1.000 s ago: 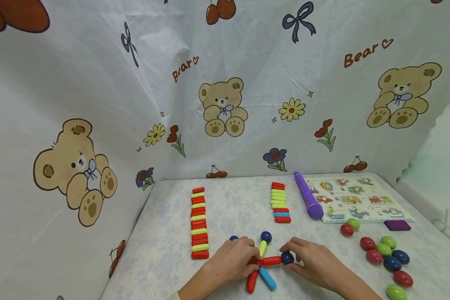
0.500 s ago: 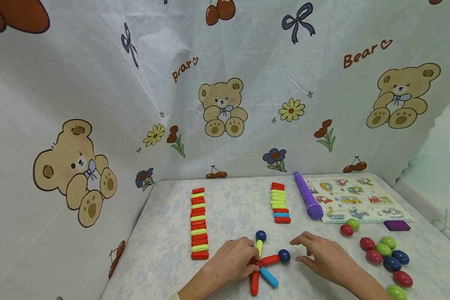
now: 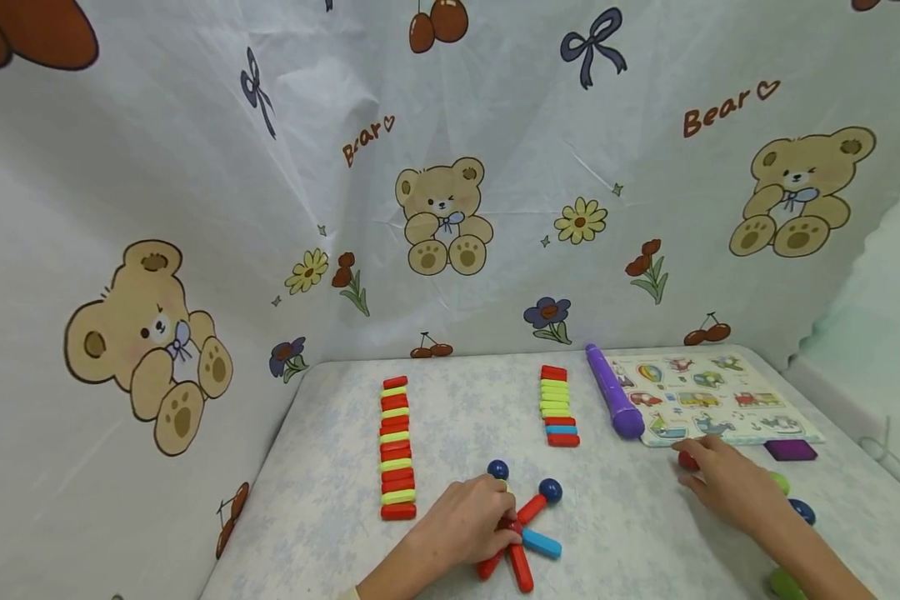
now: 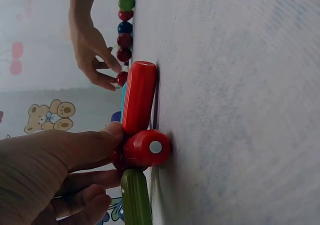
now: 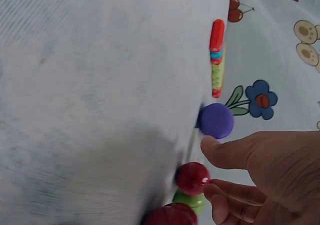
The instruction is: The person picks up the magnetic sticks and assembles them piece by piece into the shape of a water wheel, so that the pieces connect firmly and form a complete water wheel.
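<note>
A person's left hand (image 3: 474,518) pins the red hub (image 4: 145,148) of a star of magnetic sticks (image 3: 522,533) near the table (image 3: 330,500) front, fingers curled on it. The right hand (image 3: 723,479), fingers loosely apart, touches a red ball (image 3: 686,460) beside the puzzle board (image 3: 708,398). A careless nudge could roll the ball away or shift the star. The backdrop (image 3: 195,167) reads "Bear".
</note>
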Motion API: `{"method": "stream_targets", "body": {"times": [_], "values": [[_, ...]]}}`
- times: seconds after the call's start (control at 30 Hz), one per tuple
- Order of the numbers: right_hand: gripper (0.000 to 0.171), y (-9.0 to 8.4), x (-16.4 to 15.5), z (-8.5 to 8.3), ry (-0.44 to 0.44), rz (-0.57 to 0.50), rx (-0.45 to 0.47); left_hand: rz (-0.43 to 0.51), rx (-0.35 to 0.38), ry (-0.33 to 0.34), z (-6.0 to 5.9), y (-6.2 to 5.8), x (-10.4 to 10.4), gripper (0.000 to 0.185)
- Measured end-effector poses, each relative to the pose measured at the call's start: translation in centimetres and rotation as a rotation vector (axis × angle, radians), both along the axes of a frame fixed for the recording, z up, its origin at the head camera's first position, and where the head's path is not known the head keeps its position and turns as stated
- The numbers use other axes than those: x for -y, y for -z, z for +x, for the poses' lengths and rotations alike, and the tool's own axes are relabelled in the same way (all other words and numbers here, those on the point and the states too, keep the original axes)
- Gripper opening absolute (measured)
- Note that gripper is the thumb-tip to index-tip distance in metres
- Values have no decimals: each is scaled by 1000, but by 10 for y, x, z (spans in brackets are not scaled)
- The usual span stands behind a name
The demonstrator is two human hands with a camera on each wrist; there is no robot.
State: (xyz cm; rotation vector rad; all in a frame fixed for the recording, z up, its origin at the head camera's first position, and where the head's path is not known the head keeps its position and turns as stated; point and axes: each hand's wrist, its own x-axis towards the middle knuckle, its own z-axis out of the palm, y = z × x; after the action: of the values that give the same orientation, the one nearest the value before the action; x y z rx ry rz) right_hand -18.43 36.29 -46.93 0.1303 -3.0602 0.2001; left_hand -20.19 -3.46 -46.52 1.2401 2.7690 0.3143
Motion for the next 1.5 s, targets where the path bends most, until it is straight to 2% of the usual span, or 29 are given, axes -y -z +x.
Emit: {"method": "stream_targets", "body": {"times": [0.17, 0.37, 0.5, 0.67, 0.87, 1.1, 1.17, 1.4, 1.5], "values": [[45, 10, -8, -2, 2, -1, -14, -4, -6, -11, 1, 1, -2, 20], [41, 9, -9, -5, 16, -27, 11, -9, -11, -39, 1, 0, -3, 24], [34, 6, -7, -6, 27, -68, 58, 46, -17, -38, 2, 1, -1, 27], [32, 5, 0, -7, 17, -97, 81, 106, -63, -3, 4, 7, 0, 25], [28, 4, 23, -2, -34, -195, 143, 106, -87, 2, 7, 14, -6, 23], [31, 3, 68, 8, -53, -317, 273, 84, -35, -31, 10, 17, -13, 18], [31, 2, 79, 12, -94, -337, 297, 79, -25, -34, 10, 18, -14, 16], [31, 2, 103, 18, -325, -405, 340, 55, -54, -35, 10, 21, -18, 12], [30, 4, 111, 20, -369, -422, 350, 46, -32, -52, 10, 20, -19, 12]]}}
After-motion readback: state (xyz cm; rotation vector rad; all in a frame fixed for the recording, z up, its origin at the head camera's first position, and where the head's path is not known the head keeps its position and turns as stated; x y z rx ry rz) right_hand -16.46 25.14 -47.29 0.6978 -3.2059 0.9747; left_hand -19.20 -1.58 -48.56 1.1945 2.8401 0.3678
